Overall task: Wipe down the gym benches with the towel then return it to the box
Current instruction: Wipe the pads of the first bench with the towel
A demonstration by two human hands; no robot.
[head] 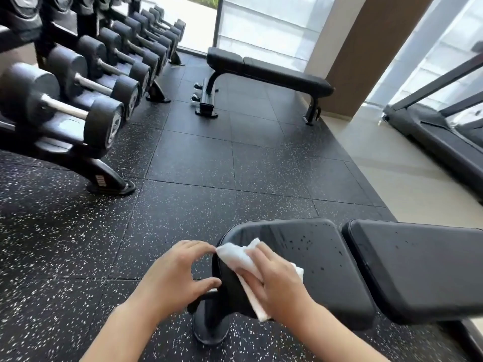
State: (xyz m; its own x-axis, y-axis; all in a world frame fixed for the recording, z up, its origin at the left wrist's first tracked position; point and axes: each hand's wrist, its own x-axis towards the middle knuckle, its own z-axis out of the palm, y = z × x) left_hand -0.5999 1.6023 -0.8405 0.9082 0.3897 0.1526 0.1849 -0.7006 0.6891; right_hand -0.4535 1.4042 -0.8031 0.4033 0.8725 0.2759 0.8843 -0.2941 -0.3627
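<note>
A black padded bench [326, 262] stands right in front of me, its seat pad speckled with droplets. My right hand [279, 280] lies flat on a white towel [235, 256], pressing it onto the left end of the seat pad. My left hand [172, 273] hovers at the pad's left edge, its fingertips pinching a corner of the towel and its thumb near the bench's end. A second black bench [271, 71] stands farther off by the window. No box is in view.
A long rack of black dumbbells [78, 100] runs along the left, with its feet on the speckled rubber floor [196, 158]. A treadmill [444, 131] stands at the right on a pale floor, and a brown pillar [366, 53] rises behind the far bench.
</note>
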